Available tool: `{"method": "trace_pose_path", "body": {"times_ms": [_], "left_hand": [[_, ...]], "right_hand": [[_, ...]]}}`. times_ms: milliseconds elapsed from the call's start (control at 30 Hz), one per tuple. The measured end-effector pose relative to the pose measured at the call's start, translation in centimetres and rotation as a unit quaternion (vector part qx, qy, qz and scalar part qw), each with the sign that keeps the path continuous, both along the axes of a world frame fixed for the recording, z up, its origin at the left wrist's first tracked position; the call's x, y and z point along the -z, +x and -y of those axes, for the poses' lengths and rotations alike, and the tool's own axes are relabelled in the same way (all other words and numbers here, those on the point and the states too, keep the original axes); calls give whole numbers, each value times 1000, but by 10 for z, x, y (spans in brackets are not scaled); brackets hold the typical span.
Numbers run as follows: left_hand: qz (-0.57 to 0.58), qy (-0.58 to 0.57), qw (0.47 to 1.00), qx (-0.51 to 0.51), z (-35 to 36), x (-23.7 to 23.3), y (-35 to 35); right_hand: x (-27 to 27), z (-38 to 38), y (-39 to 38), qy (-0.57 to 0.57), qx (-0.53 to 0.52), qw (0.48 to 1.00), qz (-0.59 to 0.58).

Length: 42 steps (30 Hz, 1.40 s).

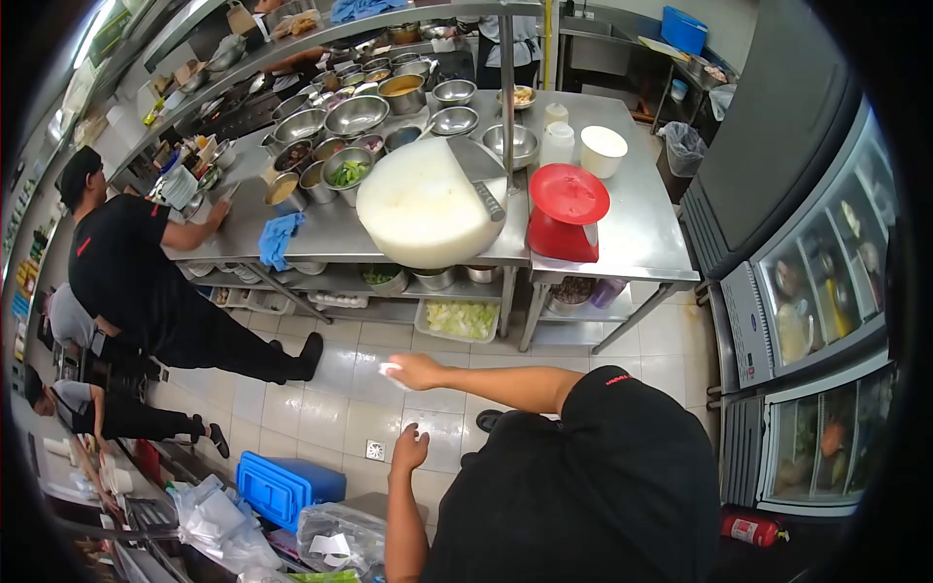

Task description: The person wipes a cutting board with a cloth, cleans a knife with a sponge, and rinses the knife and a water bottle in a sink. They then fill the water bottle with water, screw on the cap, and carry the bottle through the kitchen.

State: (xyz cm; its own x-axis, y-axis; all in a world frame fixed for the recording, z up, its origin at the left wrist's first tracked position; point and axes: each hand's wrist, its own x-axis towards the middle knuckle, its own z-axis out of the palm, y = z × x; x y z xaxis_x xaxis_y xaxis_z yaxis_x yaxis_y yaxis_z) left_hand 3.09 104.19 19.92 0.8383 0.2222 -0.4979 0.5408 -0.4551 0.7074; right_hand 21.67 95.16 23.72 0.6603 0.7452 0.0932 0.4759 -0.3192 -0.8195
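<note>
Readable writing: almost none. There is a small red logo (616, 380) on the black sleeve at centre and a blue badge (751, 322) on the fridge (777, 321) at right, both too small to read. The label on the red extinguisher (751, 530), lower right, is blurred.

Right hand (420, 371), centre frame, pinches a small white scrap (394, 373) in its fingertips over the floor; can't tell what the scrap is. Left hand (409, 453), just below it, has its fingers loosely half-curled with nothing seen in it.

Steel table (622, 228) fills the upper centre. On it sit a round white cutting board (418, 214) with a cleaver (478, 170), which overhangs the front edge, and a red scale (567, 209) beside it. Bowls are crowded behind.

Open room: the tiled floor (330, 408) between the table and the lower clutter, with a drain (376, 450) near the left hand. The blue crate (289, 488) and plastic bags (219, 525) close off the lower left. A co-worker in black (136, 272) leans on the table's left end, one leg stretched into the aisle. The fridge hems in the right side.
</note>
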Motion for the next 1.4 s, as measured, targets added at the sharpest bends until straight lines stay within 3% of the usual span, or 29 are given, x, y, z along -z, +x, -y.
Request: {"method": "trace_pose_path", "body": {"times_ms": [33,100,133,200,233,333,367,400,433,500,533,567,600,633,700,733,767,833,867,900,967,1000,1033,1067,1100,1167,1233,1367,1400], "left_hand": [[1,128,985,117,-3,8,4],[58,203,957,197,-13,29,17],[-2,190,965,180,-11,-7,28],[-57,177,970,158,-20,-21,34],[-8,209,972,104,-42,23,29],[24,262,964,28,-91,72,19],[7,41,986,-163,-110,83,17],[-8,-184,922,-340,-130,91,17],[-24,-395,778,-488,-145,96,11],[66,-591,496,-633,-171,77,14],[70,-590,489,-639,-173,67,9],[157,-677,414,-589,-173,52,9],[238,-748,329,-525,-168,39,9],[239,-745,323,-533,-160,32,5],[319,-644,358,-597,-146,27,4],[284,-542,591,-526,-160,61,-10],[282,-542,590,-528,-146,48,-15],[332,-707,456,-426,-88,-39,-14],[319,-673,548,-380,-69,-71,-7],[314,-676,547,-382,-70,-68,-3],[213,-574,595,-521,-73,-57,7],[213,-575,595,-520,-74,-46,7],[228,-542,672,-450,-74,-34,4],[242,-502,740,-376,-77,-28,6],[243,-499,742,-377,-72,-38,8],[174,-373,844,-344,-50,-68,15],[129,-327,867,-354,-49,-38,10],[-12,-179,916,-358,-51,59,-47],[-37,-171,914,-367,-52,76,-55]], "right_hand": [[14,-19,-6,46,-78,996,-5],[45,-51,-47,115,-240,964,-20],[51,-59,-73,137,-323,936,-31],[11,-52,-130,-11,-285,958,-17],[-3,-59,-144,215,-354,901,-127],[-82,-50,-189,243,-425,864,-118],[-99,-47,-197,245,-456,837,-175],[-99,-50,-197,240,-462,835,-175],[-96,-53,-198,287,-485,817,-122],[-77,-63,-193,356,-500,789,-19],[-56,-73,-181,352,-483,801,25],[-50,-75,-164,361,-479,799,45],[-44,-77,-152,326,-477,816,19],[-33,-86,-145,273,-454,844,-80],[-20,-98,-118,179,-339,919,-93],[-20,-101,-111,133,-263,952,-83],[-25,-102,-106,132,-263,952,-86],[-38,-106,-100,112,-124,985,-45],[-20,-114,-116,104,-93,990,-2],[-18,-113,-124,99,-90,991,-4],[-18,-112,-131,-101,-122,987,-32],[-21,-105,-94,-78,-265,947,-167],[-29,-103,-74,-76,-266,946,-165],[-39,-102,-57,-131,-357,917,-118],[-50,-100,-39,-182,-442,876,-72],[-129,-85,0,-293,-509,809,32],[-139,-80,63,-195,-490,848,42],[-231,-74,218,-192,-352,914,51],[-227,-72,275,-129,-309,929,156]]}}
